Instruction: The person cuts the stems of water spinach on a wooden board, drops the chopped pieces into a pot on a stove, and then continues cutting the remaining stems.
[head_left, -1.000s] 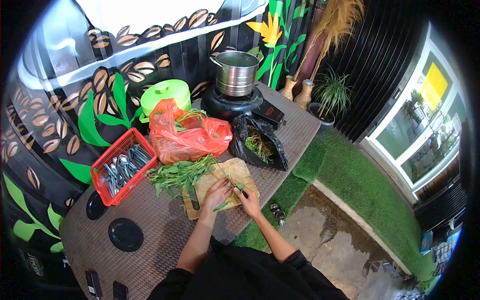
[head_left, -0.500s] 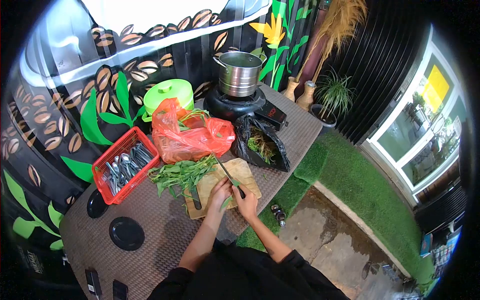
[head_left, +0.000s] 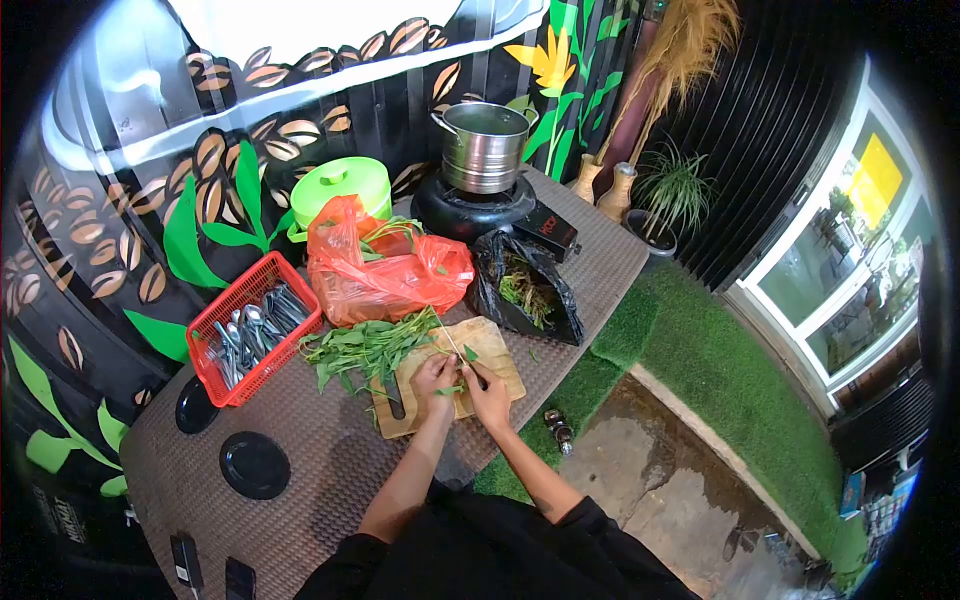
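Over the wooden cutting board (head_left: 502,360), my right hand (head_left: 489,402) is closed around a knife (head_left: 448,335), its blade pointing away towards the greens. My left hand (head_left: 433,383) is beside it, fingers pinched on a green stem with a leaf (head_left: 450,390) showing below. The two hands nearly meet at the fingertips, and the exact cut point is too small to make out. A small leaf (head_left: 470,353) shows by the blade. Long leafy greens (head_left: 365,350) lie heaped across the board's far left edge. A dark handle slot (head_left: 396,402) shows at the board's left.
Behind the greens sit a red plastic bag (head_left: 385,280) and a black bag (head_left: 525,290) holding plant scraps. A steel pot (head_left: 487,155) stands on a portable stove (head_left: 470,212). Leftward are a red cutlery basket (head_left: 222,312), a green lidded container (head_left: 345,185) and a black plate (head_left: 255,465).
My left hand has shifted slightly left, away from the right hand. The knife has turned a little in my right hand, and a small leaf now shows beside the blade.
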